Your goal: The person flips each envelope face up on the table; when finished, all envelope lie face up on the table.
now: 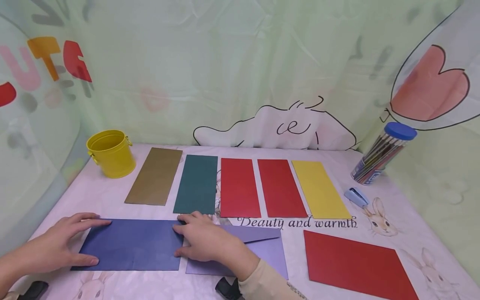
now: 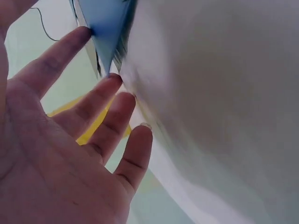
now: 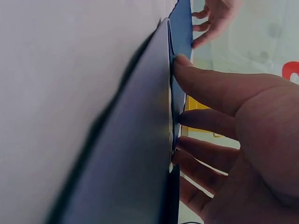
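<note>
A dark blue envelope (image 1: 131,245) lies flat on the table, long side across. My left hand (image 1: 71,239) rests at its left end with fingers spread; the thumb touches the front left part and a finger reaches the back edge. In the left wrist view, straight fingertips (image 2: 114,80) of that hand touch the blue corner (image 2: 106,28). At the envelope's right end, my right hand (image 1: 210,239) presses with thumb and fingertips, also visible in the right wrist view (image 3: 224,126). Its palm and wrist partly cover a lilac envelope (image 1: 268,254) beside the blue one.
Behind lie a brown envelope (image 1: 155,177), a green one (image 1: 196,183), two red ones (image 1: 240,187) (image 1: 281,187) and a yellow one (image 1: 321,189). Another red envelope (image 1: 356,264) is at front right. A yellow bucket (image 1: 116,160), pencil tub (image 1: 382,154) and blue stapler (image 1: 356,196) stand around.
</note>
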A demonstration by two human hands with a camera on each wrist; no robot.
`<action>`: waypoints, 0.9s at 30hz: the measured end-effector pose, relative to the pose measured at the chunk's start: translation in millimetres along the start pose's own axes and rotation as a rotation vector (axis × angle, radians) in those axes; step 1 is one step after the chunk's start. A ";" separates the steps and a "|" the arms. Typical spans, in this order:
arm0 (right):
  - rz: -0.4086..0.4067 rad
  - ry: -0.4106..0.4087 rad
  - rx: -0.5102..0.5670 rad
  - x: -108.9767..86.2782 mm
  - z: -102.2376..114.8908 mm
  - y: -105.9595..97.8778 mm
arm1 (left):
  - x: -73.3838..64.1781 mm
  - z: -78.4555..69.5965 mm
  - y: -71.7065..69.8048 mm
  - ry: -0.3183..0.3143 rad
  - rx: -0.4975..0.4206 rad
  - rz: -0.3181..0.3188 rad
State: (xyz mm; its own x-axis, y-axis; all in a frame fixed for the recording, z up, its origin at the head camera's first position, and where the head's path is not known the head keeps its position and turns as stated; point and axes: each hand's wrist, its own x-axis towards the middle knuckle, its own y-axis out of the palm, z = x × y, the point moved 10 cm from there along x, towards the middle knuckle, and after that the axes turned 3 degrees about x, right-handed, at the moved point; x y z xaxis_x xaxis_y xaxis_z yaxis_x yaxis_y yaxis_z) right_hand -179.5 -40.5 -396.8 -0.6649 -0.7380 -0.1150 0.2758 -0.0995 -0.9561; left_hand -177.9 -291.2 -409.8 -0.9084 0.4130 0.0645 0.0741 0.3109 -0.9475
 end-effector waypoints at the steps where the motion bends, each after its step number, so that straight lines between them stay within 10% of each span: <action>1: 0.003 -0.002 0.000 0.3 0.4 0.2 | 0.0 1.4 0.2 -0.012 0.000 0.013; 7: 0.016 -0.018 -0.004 1.2 4.1 1.2 | -1.1 6.7 2.0 -0.064 0.000 0.083; 14: -0.005 -0.034 0.005 -0.8 11.8 -8.9 | 6.4 -16.9 -10.2 0.015 -0.054 0.022; 27: -0.029 0.044 0.206 -85.9 -39.3 -63.3 | 96.1 -148.9 -17.1 0.225 -0.222 0.063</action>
State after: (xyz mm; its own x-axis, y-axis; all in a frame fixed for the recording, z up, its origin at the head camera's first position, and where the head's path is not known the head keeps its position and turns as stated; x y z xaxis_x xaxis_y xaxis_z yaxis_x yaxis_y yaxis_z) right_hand -167.1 55.4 -337.0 -0.7034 -0.7031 -0.1042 0.3891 -0.2582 -0.8843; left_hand -205.2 -129.4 -340.8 -0.7873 0.6085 0.0993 0.2377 0.4481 -0.8618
